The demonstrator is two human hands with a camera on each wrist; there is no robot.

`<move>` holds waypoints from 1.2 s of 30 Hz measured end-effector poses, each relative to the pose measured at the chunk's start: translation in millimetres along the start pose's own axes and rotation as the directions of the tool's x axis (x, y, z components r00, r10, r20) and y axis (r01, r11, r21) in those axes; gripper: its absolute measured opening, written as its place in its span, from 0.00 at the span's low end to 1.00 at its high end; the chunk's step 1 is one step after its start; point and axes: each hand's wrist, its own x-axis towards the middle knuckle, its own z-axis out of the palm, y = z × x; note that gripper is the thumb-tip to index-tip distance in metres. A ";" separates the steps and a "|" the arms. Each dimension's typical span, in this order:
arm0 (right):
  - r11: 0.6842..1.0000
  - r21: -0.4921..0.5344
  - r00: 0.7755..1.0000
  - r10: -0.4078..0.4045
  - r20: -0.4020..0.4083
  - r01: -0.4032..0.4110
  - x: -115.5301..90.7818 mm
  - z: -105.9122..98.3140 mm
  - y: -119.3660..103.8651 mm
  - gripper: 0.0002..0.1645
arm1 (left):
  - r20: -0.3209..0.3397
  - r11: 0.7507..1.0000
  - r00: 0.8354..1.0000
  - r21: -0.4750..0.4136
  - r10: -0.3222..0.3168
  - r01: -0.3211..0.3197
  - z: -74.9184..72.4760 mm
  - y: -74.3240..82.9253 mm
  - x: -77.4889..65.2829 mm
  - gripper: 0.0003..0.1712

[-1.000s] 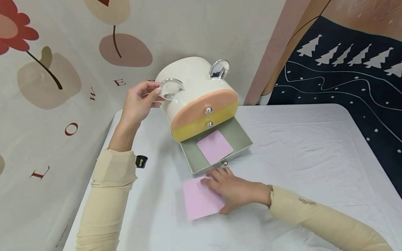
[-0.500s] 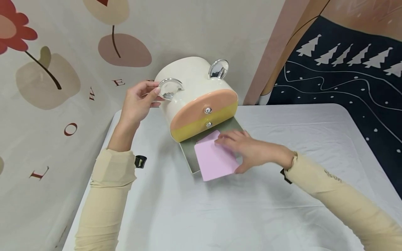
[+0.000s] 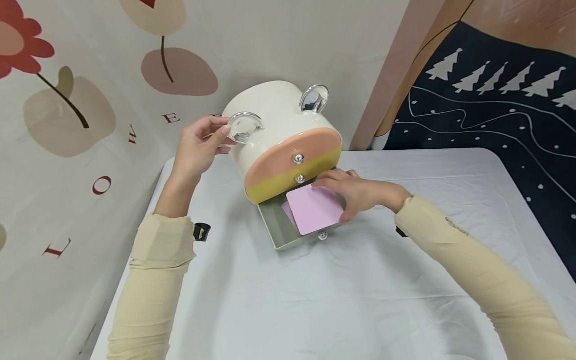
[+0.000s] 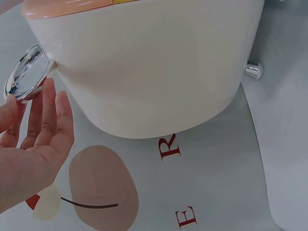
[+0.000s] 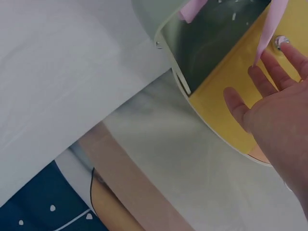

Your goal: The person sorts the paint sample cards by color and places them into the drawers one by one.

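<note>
A white rounded drawer box [image 3: 270,107] stands at the back of the table, with two round chrome ears on top. My left hand [image 3: 195,145] pinches the left chrome ear [image 3: 246,115] between thumb and fingers; the left wrist view shows this ear [image 4: 21,72] from the side. The green bottom drawer [image 3: 273,220] is pulled out. Over it my right hand [image 3: 355,194] holds a pink square card [image 3: 315,210] by its edge, slightly tilted. A second pink card [image 3: 289,212] lies in the drawer, mostly covered. In the right wrist view, the held card [image 5: 272,31] appears nearly edge-on.
Above the drawer are a closed yellow drawer [image 3: 270,191] and a closed orange one [image 3: 274,162], each with a chrome knob. A white cloth covers the table [image 3: 288,305]. Printed fabric [image 3: 252,40] hangs right behind the box.
My right hand has carried the pink card from the table in front up and back over the open drawer, covering most of the other card. My left hand stays on the ear.
</note>
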 end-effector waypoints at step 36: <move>0.906 0.408 0.992 -0.079 -0.100 0.113 -58.2 59.0 10.2 0.27 | -0.001 1.000 1.000 -0.018 -0.010 0.010 0.7 -0.5 0.4 0.16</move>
